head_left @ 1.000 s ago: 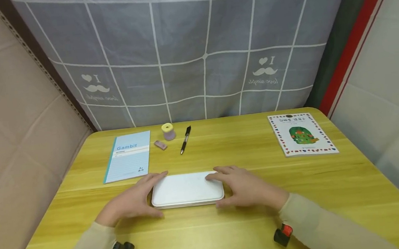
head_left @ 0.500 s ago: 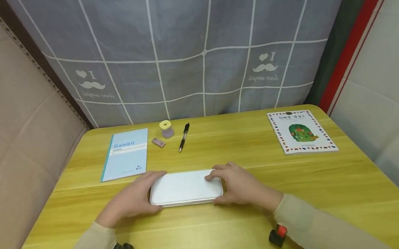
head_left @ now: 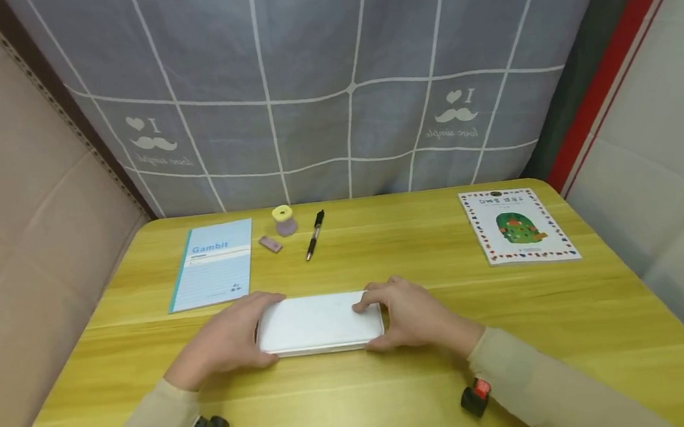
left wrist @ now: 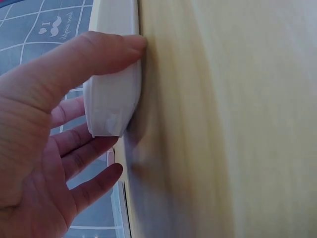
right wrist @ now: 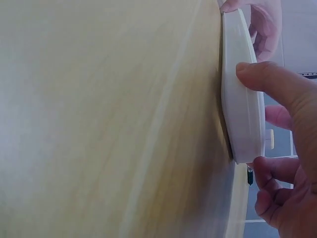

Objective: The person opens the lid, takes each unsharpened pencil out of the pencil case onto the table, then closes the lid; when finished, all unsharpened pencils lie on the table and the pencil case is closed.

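Observation:
A flat white rectangular case point(head_left: 317, 322) with rounded corners lies across the middle of the table, its top face up. My left hand point(head_left: 233, 337) grips its left end, thumb along the front side and fingers reaching round behind. At the opposite end my right hand point(head_left: 414, 320) holds it with the thumb on the front side and the index finger bent onto the top. In the left wrist view the left thumb point(left wrist: 106, 52) crosses the case's side wall point(left wrist: 114, 99). The right wrist view shows the right thumb point(right wrist: 270, 79) pressed on the long front wall point(right wrist: 240, 114).
Behind the case lie a light blue notebook point(head_left: 214, 267), a small pinkish eraser point(head_left: 270, 244), a yellow-topped lilac container point(head_left: 284, 220) and a black pen point(head_left: 315, 235). At the right back is a white booklet point(head_left: 519, 227) with a green picture. A grey grid curtain point(head_left: 321, 126) hangs behind the table.
Both thumbs have come in against the front side of the case, the right hand shifting slightly left. The case stays in place, while the head view has tilted a little.

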`<state>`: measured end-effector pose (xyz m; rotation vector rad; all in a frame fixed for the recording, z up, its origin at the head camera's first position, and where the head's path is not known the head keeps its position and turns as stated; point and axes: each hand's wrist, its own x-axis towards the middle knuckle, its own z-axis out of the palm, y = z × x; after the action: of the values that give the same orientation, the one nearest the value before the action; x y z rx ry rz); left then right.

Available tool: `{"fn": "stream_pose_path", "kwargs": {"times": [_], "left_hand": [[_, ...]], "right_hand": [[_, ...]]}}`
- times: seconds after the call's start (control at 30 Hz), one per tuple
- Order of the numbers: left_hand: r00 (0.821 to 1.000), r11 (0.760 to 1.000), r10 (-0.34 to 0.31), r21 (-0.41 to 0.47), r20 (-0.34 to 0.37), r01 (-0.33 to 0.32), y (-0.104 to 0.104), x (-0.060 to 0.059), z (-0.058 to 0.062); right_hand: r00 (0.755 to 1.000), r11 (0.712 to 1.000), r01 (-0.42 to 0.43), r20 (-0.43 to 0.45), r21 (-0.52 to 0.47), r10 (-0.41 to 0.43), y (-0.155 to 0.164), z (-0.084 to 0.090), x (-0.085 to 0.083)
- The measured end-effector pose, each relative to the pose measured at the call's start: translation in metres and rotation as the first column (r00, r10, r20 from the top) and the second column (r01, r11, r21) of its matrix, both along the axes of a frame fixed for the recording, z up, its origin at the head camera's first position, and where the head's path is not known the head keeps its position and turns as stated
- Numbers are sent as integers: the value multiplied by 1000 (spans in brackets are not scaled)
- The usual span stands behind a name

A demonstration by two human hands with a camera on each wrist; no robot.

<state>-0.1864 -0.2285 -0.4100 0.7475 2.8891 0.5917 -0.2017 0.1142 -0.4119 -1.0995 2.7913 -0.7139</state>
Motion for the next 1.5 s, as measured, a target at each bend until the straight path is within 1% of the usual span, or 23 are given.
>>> {"fn": "stream_pose_path", "kwargs": {"times": [0.13,0.27,0.47,0.63,0.93,1.07,1.3,1.5], "left_hand": [[1000,1000,-18,6,-6,18,0,-2,-1],[999,1000,-28,7,-17,28,-1,-5,-3],[999,999,-37,5,-14,37,-6,-7,-5],[999,999,-44,10,-9,44,-7,-7,-5],[998,998,-65,19,-20,65,-10,-9,-7],[997,997,-71,31,-11,71,-11,-10,-8],[997,996,-75,43,-8,75,-11,-10,-6],[996,995,-86,40,-2,86,-13,-10,-8]], "right_hand": [[1000,1000,-12,-18,-2,12,3,2,-1],[1000,1000,-14,-16,-15,13,4,2,-2],[1000,999,-27,-9,-40,27,2,-4,-4],[999,997,-29,20,-67,30,2,-6,-5],[998,997,-15,59,-78,19,1,-4,-6],[997,996,-20,69,-85,26,1,-3,-8],[997,998,-10,79,-61,15,1,-1,-10],[992,998,4,123,-64,4,1,-2,-9]]}}
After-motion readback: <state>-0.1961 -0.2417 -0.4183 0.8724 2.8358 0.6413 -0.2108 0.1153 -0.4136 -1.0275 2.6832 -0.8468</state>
